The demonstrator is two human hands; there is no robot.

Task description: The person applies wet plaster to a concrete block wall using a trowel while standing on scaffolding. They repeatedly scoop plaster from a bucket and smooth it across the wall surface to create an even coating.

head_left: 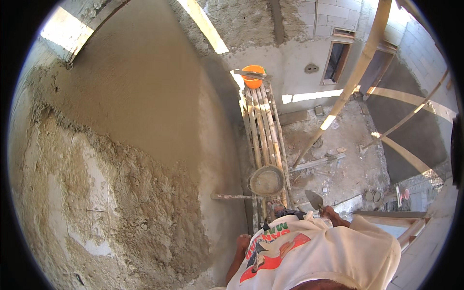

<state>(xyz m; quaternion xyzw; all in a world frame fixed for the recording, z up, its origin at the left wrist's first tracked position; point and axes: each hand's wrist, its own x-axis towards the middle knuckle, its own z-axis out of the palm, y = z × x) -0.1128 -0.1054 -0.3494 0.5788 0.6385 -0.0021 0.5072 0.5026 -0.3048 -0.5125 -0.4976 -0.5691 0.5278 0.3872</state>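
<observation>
The wall point(130, 121) fills my left: smooth grey plaster across its upper part, rough lumpy mortar low down with pale patches showing through. Beside it runs the plank scaffold point(263, 125) I stand on, stretching away from me. At its far end sits an orange bucket point(253, 76). Nearer, just ahead of me, a round pan point(266, 181) of mortar rests on the planks, and a short board point(231, 196) sticks out from the wall just beside it. My right hand point(329, 212) is closed around the handle of a trowel point(314, 199), blade pointing toward the pan. My left hand point(241, 240) hangs low by the wall; I cannot tell how open it is or whether it holds anything.
</observation>
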